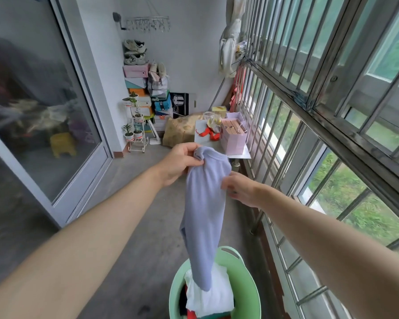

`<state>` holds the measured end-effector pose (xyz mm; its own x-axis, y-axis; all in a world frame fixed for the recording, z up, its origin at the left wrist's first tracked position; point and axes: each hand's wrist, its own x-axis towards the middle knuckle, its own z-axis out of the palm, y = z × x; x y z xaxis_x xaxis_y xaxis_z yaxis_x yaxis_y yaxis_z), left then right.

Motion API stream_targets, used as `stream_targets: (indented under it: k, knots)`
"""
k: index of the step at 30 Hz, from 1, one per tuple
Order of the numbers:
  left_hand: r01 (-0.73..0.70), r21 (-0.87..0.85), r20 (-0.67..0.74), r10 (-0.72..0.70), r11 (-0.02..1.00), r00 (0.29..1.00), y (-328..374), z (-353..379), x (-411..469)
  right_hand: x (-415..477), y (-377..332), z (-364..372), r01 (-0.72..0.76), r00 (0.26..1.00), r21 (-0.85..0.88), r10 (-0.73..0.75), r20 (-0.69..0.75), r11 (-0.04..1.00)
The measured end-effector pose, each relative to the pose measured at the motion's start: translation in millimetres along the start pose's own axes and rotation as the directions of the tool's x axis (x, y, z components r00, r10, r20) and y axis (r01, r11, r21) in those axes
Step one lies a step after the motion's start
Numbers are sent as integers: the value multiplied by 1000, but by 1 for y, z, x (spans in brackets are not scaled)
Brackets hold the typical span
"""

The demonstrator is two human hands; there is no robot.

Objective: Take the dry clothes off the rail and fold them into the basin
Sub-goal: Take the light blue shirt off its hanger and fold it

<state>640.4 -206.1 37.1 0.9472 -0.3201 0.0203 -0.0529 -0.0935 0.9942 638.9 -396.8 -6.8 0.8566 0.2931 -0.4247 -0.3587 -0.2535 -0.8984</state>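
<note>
A pale lavender garment (203, 215) hangs in front of me, gathered at its top. My left hand (181, 163) grips the bunched top of it. My right hand (238, 187) pinches its right edge a little lower. The cloth's lower end dangles into a green basin (247, 268) on the floor, touching a folded white cloth (213, 295) that lies in the basin on red and dark pieces. More pale clothes (229, 49) hang bunched on the window bars at the upper right.
A barred window (320, 116) runs along the right. A glass sliding door (39, 107) lines the left. At the far end stand stacked boxes (138, 88), a plant stand (136, 127) and a small table (242, 154) with a pink bag (233, 137). Grey concrete floor (136, 238) lies between.
</note>
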Motion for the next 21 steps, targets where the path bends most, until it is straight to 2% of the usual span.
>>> stream_targets:
  k: [4, 8, 13, 16, 21]
  knots:
    - [5, 38, 26, -6, 999, 1000, 1, -8, -10, 3, 1, 2, 47, 999, 52, -48, 24, 998]
    - [22, 61, -74, -17, 998, 997, -14, -29, -18, 3, 1, -1, 121, 990, 12, -120, -68, 993]
    - [34, 76, -131, -24, 997, 991, -20, -36, -22, 2, 5, 7, 116, 993, 25, -116, 1, 993]
    - [27, 31, -137, -22, 999, 990, -12, -31, -20, 3, 5, 11, 118, 993, 32, -118, -6, 993]
    - [4, -29, -195, -9, 1000, 981, -7, -30, -18, 1, 10, 7, 182, 980, -20, -180, 79, 983]
